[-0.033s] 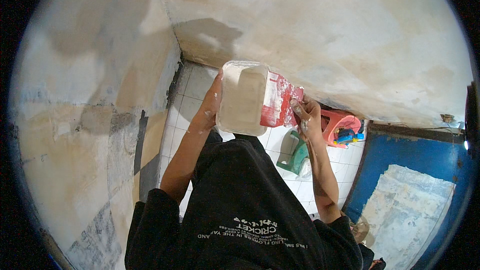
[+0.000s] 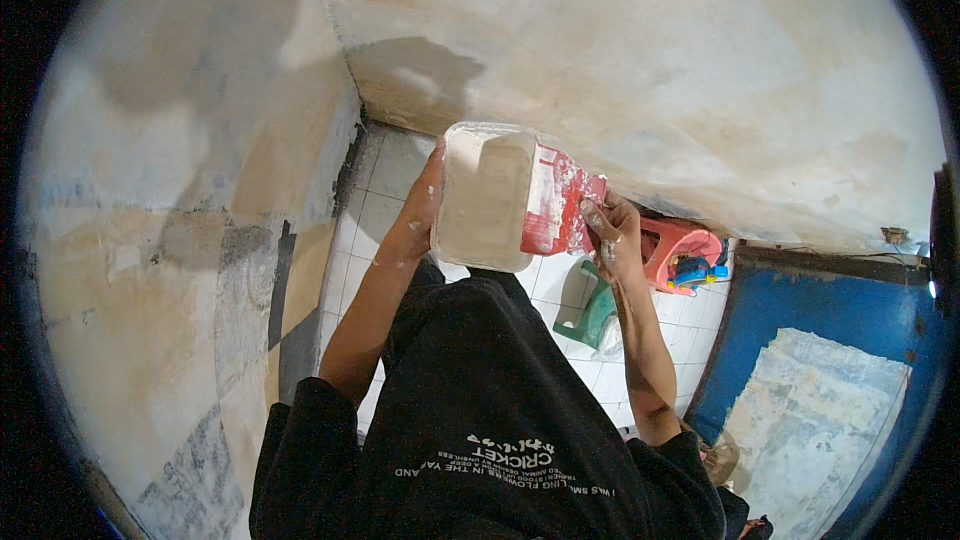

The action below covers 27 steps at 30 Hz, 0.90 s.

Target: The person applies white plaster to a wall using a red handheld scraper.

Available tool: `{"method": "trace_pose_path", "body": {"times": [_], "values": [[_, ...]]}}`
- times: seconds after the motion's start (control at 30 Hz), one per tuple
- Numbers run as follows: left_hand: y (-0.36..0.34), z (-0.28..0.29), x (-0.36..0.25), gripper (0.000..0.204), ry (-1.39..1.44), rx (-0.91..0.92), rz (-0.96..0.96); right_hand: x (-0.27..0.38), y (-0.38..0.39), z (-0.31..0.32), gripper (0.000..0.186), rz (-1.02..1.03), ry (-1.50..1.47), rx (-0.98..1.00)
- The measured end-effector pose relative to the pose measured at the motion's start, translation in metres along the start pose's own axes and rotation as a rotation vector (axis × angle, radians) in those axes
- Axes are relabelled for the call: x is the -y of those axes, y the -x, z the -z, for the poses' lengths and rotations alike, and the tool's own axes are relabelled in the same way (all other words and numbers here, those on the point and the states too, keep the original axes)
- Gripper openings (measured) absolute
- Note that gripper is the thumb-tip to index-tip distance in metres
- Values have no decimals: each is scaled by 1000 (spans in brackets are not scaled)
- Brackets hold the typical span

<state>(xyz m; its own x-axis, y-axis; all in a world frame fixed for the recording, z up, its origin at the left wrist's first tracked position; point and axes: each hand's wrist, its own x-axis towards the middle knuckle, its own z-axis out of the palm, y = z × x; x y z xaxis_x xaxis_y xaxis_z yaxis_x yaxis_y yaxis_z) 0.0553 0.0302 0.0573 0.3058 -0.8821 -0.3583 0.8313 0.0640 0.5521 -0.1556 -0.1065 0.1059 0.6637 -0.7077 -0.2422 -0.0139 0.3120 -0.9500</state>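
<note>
Two plastered walls, patchy in cream and grey, meet in a corner at eleven o'clock; the left wall (image 2: 150, 270) fills nine o'clock and the facing wall (image 2: 640, 60) spans twelve to two. A pale plastic tub (image 2: 478, 230) sits just above the centre, its far rim appearing near the foot of the facing wall, though the true gap cannot be told. Tiled floor (image 2: 350, 235) shows between the tub and the left wall, and again toward four o'clock from the tub. The left hand (image 2: 428, 198) supports the tub at its nine o'clock side; its fingers are mostly hidden, so their spread cannot be told. The right hand (image 2: 615, 230) pinches a red flat scraper (image 2: 556, 202), thumb on top and fingers bent in close; the white-smeared blade meets the tub's three o'clock edge. Just beyond that hand, at three o'clock, is a pinkish-red stool (image 2: 660, 255), with a green stool (image 2: 600, 315) at four. Farther out, between three and four, a blue panel (image 2: 760, 310) carries a whitish patch (image 2: 815, 410).
</note>
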Motion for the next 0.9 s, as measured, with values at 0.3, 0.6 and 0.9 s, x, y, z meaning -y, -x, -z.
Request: {"method": "trace_pose_path", "body": {"times": [0.3, 0.6, 0.9], "values": [[-9, 2, -4, 62, -22, 11, 66, -8, 1, 14, 27, -4, 62, -42], [-24, 20, -26, 60, 252, 30, 239, -17, 6, 48, 23, 19, 165, -161], [-4, -3, -19, 55, -238, 69, -84, 57, 6, -17, 21, 1017, 1000, 120]]}}
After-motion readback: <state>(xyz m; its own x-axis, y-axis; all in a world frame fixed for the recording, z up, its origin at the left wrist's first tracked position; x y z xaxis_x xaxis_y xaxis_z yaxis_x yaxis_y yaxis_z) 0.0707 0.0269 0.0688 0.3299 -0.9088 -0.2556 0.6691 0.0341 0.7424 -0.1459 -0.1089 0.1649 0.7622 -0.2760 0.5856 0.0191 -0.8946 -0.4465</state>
